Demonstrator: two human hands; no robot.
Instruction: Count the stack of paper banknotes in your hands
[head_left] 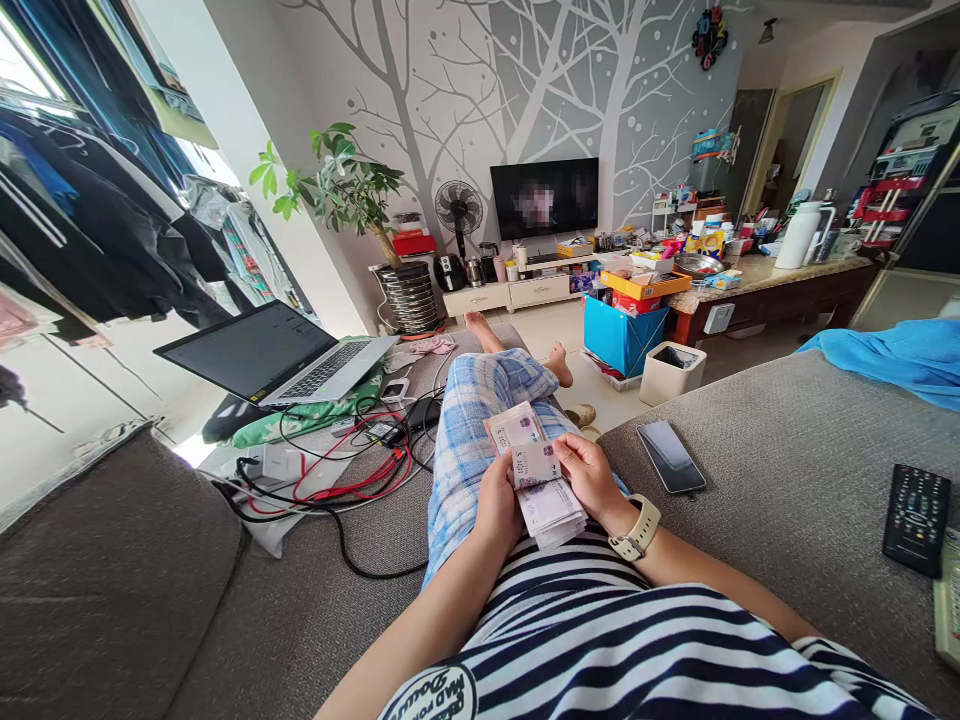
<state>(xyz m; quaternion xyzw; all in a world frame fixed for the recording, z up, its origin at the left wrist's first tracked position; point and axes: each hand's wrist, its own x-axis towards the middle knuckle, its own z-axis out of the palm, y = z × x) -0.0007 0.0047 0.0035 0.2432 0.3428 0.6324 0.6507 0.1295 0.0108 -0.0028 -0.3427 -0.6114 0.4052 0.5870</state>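
One left hand (pixel 500 503), one right hand (pixel 594 482): fingers (pixel 571 452) gripping several banknotes (pixel 535 465); one phone (pixel 670 457) nearby.

Banknotes (pixel 553 505): printed paper; I record a smooth, matt face.
My shirt (pixel 600 650): soft cloth, matt, creased.
My trousers (pixel 459 420): thin-looking cloth, matt, wrinkled.
My watch strap (pixel 637 530): smooth, low sheen; I cannot tell leather from plastic.
Sofa (pixel 720 570): woven cloth, coarse grain, matt.
Phone (pixel 671 457): smooth, glossy front, reflecting light.
Remote control (pixel 916 515): plastic-looking shell, dull finish.
Laptop (pixel 367 355): smooth, satin deck; I cannot tell metal from plastic.
Blue towel (pixel 904 358): soft, matt cloth.
Television (pixel 546 195): glossy, smooth screen.
Long table (pixel 795 292): wood-looking base, low polish.
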